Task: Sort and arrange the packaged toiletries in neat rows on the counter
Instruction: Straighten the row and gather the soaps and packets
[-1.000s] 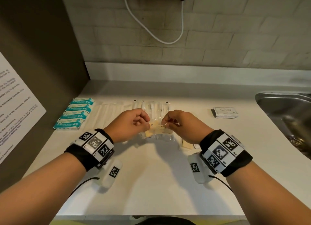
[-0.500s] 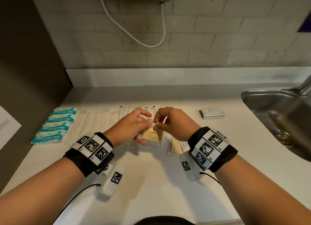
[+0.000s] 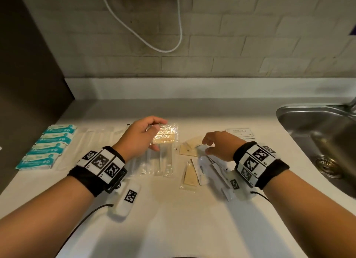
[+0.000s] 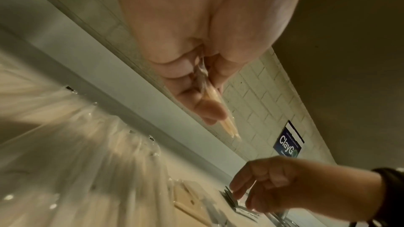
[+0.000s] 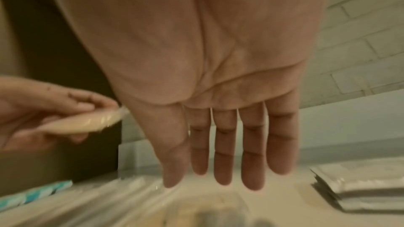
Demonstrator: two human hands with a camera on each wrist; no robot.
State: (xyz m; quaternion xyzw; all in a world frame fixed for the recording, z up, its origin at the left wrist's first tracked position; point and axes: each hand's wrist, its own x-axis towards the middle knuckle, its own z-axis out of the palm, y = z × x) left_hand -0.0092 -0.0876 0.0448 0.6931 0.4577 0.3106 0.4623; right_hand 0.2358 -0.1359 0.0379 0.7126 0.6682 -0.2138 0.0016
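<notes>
My left hand pinches a clear-wrapped tan packet by its left end and holds it above the row of clear long packets. In the left wrist view the tan packet shows edge-on between thumb and fingers. My right hand hovers open, fingers straight, just right of loose tan packets on the white counter; the right wrist view shows its fingers empty. Teal-and-white packets lie in a column at far left, with pale long packets beside them.
A small stack of white cards lies toward the back right. A steel sink fills the right edge. More loose tan and white sachets lie under my right wrist. A dark panel bounds the left; a brick wall stands behind.
Both hands were pinching the tan packet together. Now my right hand has let go and moved right over the loose packets, while my left hand has lifted the packet.
</notes>
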